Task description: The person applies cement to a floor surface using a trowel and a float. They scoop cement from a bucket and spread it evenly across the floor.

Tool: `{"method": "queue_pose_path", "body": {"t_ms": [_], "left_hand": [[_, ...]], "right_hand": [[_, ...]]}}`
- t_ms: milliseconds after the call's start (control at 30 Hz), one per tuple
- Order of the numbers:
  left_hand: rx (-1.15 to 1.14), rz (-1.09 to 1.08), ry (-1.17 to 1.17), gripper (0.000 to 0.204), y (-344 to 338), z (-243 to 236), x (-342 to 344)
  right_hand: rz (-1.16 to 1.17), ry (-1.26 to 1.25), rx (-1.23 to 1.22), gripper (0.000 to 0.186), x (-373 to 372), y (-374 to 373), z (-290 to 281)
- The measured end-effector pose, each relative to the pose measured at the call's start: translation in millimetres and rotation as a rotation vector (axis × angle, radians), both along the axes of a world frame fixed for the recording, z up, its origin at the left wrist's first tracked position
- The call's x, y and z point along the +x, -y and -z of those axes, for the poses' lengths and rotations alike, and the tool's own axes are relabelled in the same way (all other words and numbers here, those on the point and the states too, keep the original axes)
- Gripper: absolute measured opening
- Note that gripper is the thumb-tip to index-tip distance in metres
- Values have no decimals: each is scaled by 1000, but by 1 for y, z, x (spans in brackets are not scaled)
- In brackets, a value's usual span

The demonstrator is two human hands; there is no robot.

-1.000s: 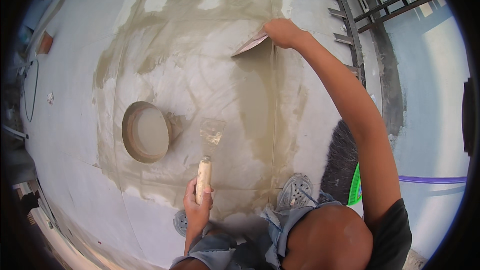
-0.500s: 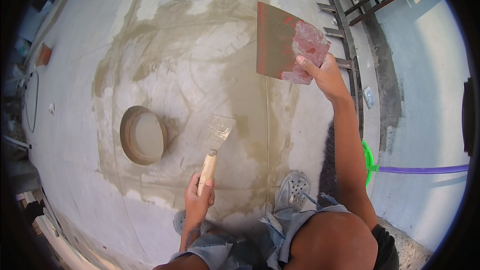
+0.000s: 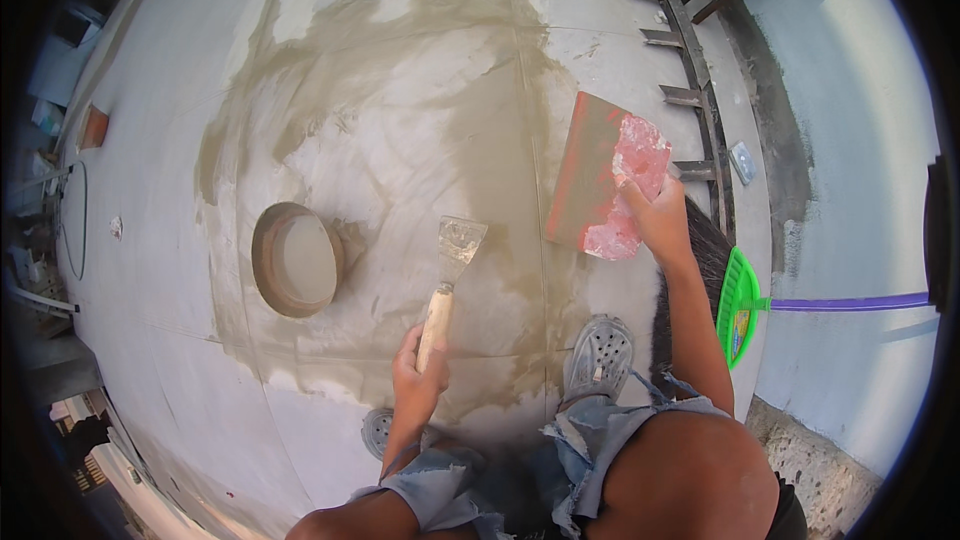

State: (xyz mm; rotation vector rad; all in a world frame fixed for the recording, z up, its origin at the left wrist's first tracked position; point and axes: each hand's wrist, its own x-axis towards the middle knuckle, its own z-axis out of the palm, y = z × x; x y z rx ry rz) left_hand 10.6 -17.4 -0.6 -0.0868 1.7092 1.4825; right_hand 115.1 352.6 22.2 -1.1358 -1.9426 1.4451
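Nearest the camera, the person is crouching on a pale grey concrete slab [image 3: 200, 410], two grey perforated clogs [image 3: 598, 352] under frayed denim shorts; one clog is showing plainly, the other only peeping out beside the left forearm. The left hand [image 3: 418, 372] is wrapping its fingers closed around the wooden handle of one narrow steel putty knife [image 3: 448, 280], its blade tilting up and away, smeared with wet grey mix and hovering just above the slab; whether the tip is touching cannot be told. The right hand [image 3: 655, 215] is reaching further out, fingers curling tight over the pink mortar-caked grip of one broad red-brown flat trowel [image 3: 590, 175], held lifted and tilted, apart from the surface.

Left of the putty knife, one round shallow brown pan [image 3: 297, 258] is sitting on the slab, looking nearly empty. Behind the right arm, one broom with a green head and purple handle [image 3: 742, 302] is lying by the wall.

Judging by the colours, a darker, damp skim coat [image 3: 470, 130] is already covering the middle of the slab from the feet outward to the far edge, with lighter streaks inside it; the pale outer areas to the left and near corner seem to be remaining untreated, so the work is looking roughly midway
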Motion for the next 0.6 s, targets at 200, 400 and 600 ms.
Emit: {"method": "queue_pose_path", "body": {"t_ms": [200,400,600], "left_hand": [[74,-134,-103,27,-2,-2,-4],[87,-183,-165,27,-5,-10,-8],[88,-157,-143,26,8,-5,-2]], "right_hand": [[-255,103,-77,39,-33,40,24],[-429,224,81,62,-95,83,46],[-438,426,35,72,-99,56,24]]}}
